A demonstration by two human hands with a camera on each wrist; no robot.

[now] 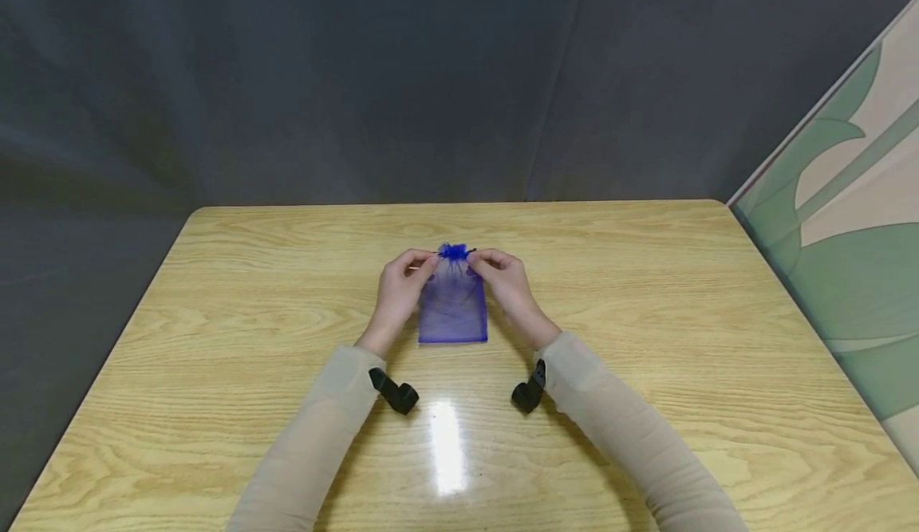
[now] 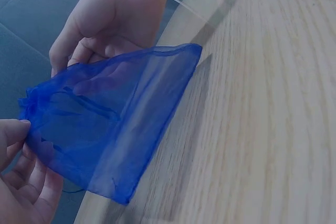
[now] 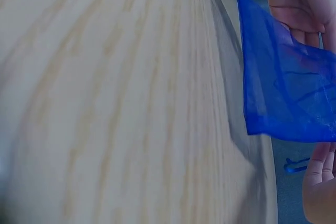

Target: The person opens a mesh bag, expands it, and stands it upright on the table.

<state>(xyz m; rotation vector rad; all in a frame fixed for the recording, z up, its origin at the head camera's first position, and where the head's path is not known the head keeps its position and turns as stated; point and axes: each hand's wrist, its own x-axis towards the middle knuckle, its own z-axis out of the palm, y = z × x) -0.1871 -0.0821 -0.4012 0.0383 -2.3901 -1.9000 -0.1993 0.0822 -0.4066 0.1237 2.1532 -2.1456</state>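
A sheer blue drawstring pouch (image 1: 454, 313) hangs between both hands, its top gathered into a tight ruffle (image 1: 453, 251) and its flat bottom edge toward me. At the left of the ruffle, my left hand (image 1: 400, 289) pinches the drawstring between thumb and fingers. My right hand (image 1: 508, 286) pinches the string at the opposite side. In the left wrist view the pouch (image 2: 121, 124) looks flat and see-through, with fingers showing behind it. The right wrist view shows the pouch (image 3: 283, 87) cut off at the frame edge; a loop of blue cord (image 3: 296, 165) dangles below it.
A light wood-grain table (image 1: 251, 340) lies under the hands, with a bright glare patch near the front. Behind it stands a dark curtain (image 1: 431, 77). A green and beige patterned panel (image 1: 847, 221) borders the right side. Black cameras (image 1: 402, 398) sit on both wrists.
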